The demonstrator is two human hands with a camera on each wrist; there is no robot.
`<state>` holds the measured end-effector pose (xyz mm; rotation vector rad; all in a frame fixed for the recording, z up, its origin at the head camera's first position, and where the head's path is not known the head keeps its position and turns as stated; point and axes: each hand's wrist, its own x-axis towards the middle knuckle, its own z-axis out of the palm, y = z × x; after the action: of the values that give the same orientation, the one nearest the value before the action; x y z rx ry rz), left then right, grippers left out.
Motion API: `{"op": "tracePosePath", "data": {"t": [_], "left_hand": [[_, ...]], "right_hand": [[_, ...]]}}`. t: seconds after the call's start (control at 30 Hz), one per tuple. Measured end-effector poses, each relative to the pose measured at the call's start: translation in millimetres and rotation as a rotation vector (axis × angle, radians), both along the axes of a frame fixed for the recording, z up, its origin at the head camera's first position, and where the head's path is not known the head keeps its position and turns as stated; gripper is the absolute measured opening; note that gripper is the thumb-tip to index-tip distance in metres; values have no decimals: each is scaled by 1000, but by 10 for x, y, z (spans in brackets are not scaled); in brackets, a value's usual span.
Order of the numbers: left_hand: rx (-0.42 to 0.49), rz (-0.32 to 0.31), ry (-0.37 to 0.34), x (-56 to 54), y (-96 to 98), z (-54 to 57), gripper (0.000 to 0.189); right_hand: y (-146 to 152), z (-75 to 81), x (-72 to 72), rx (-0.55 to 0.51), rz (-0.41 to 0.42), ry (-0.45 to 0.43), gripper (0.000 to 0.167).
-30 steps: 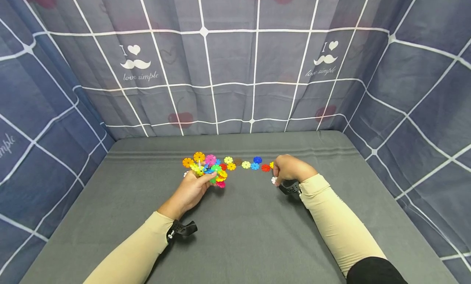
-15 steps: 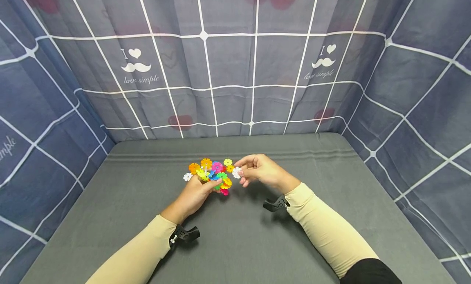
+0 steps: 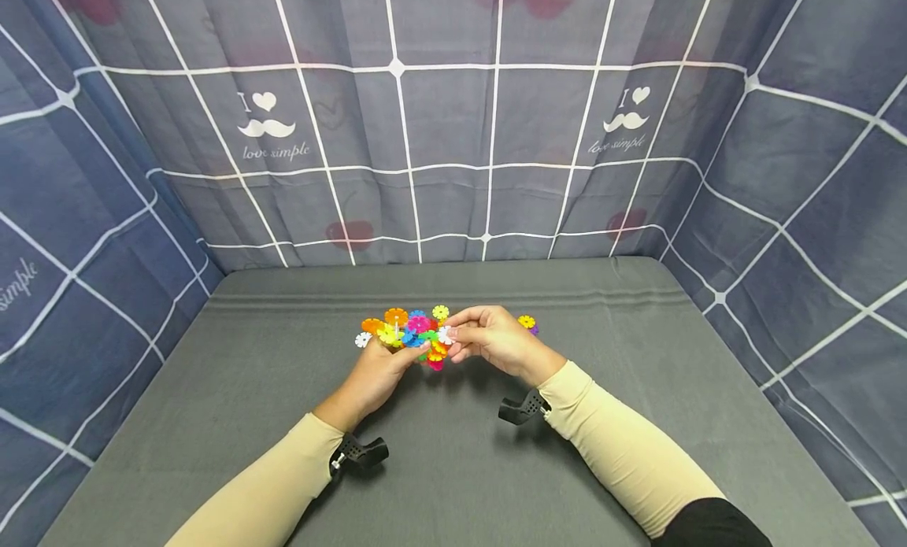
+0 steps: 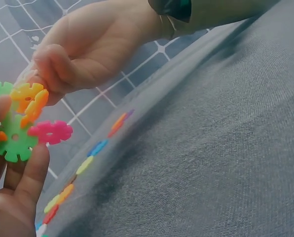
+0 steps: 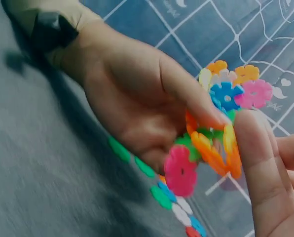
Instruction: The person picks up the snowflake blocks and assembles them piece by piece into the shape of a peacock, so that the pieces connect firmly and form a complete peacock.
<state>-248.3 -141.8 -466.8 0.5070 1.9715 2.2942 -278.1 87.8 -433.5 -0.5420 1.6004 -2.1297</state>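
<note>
In the head view my left hand [image 3: 372, 380] holds a cluster of interlocking plastic flower discs [image 3: 416, 325], coloured orange, yellow, pink, blue and green. My right hand [image 3: 501, 342] pinches a white flower disc [image 3: 445, 334] at the cluster's right side. Whether the white disc is slotted into it I cannot tell. In the left wrist view, left-hand fingers support a green disc [image 4: 14, 140] with a pink disc [image 4: 53, 132] joined to it. Right-wrist view: the left thumb presses by several orange discs [image 5: 208, 150], and the right fingers hide the white disc.
A row of loose flower discs [image 4: 85, 165] lies on the grey cloth-covered table [image 3: 453, 468]. A yellow disc [image 3: 527, 321] lies beyond the right hand with a purple one beside it. A checked curtain [image 3: 453, 122] hangs behind and at both sides.
My right hand picked up the white disc at the row's right end and carried it left to the cluster. The left hand stays nearly in place, still holding the cluster.
</note>
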Motion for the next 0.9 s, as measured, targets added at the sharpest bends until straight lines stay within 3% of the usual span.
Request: {"op": "tracePosePath", "data": {"t": [0.23, 0.47, 0.67, 0.77, 0.9], "left_hand": [[-121, 89, 15, 16, -18, 3, 40], [-167, 105, 35, 13, -8, 5, 43], [-317, 161, 79, 33, -17, -5, 40], [-355, 155, 112, 34, -27, -3, 40], [-318, 113, 89, 38, -33, 23, 41]], "right_hand": [[-92, 6, 84, -8, -56, -52, 21], [-162, 0, 162, -50, -145, -55, 16], [-187, -14, 195, -56, -148, -54, 12], [-195, -3, 204, -50, -142, -62, 11], [-163, 26, 175, 14, -118, -37, 13]]}}
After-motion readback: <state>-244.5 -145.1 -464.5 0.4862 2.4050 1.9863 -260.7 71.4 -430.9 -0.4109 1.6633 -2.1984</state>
